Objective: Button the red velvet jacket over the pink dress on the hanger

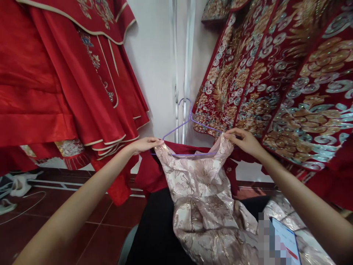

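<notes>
A pale pink, metallic floral dress (201, 184) hangs by its straps on a purple wire hanger (179, 127) in front of me. My left hand (146, 144) pinches the left strap at the hanger's end. At the other end, my right hand (242, 140) has thumb and fingers closed on the right strap. The hanger's hook points up, away from me, and is on no rail that I can see. Below, the skirt bunches over black cloth (157, 228) and spreads toward the lower right.
Red garments with pale piping (91, 81) hang on the left. A sequined red and gold garment (261, 81) hangs on the right. White poles (187, 48) stand between them. A lit phone (285, 239) lies on the skirt. White shoes (20, 185) are at lower left.
</notes>
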